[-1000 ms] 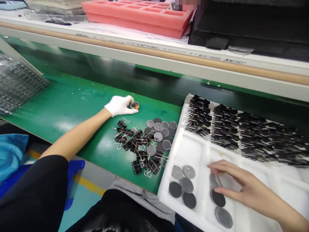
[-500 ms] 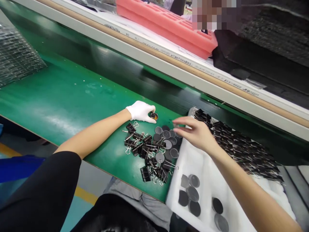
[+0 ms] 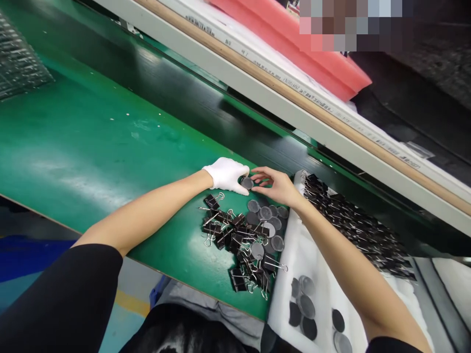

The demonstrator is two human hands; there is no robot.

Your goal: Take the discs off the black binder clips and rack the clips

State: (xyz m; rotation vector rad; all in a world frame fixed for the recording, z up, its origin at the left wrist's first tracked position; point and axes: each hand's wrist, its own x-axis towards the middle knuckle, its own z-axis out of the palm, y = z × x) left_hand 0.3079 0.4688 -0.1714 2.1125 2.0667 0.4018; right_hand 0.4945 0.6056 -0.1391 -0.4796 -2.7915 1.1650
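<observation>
My left hand (image 3: 228,175), in a white glove, grips a small round part between thumb and fingers, just above the green tabletop. A grey disc (image 3: 247,183) now covers the top of that part, so the part itself is mostly hidden. My bare right hand (image 3: 274,185) reaches in from the right, its thumb and fingertips curved at the edge of this disc. Below both hands lies a loose heap of black binder clips (image 3: 235,233) with silver wire handles. Several more grey discs (image 3: 265,213) are scattered against the heap's right side.
Right of the heap stands a white foam tray (image 3: 285,289) with several dark discs (image 3: 306,306) in it. Rows of black binder clips (image 3: 353,225) line its far side. A clear plastic stack (image 3: 20,61) is at far left. Beyond the rail (image 3: 257,78) are pink foam (image 3: 312,59) and another person.
My right hand has come left to meet my left hand. A grey disc now lies over the round part, whose dark and orange inside showed before. The view has shifted slightly.
</observation>
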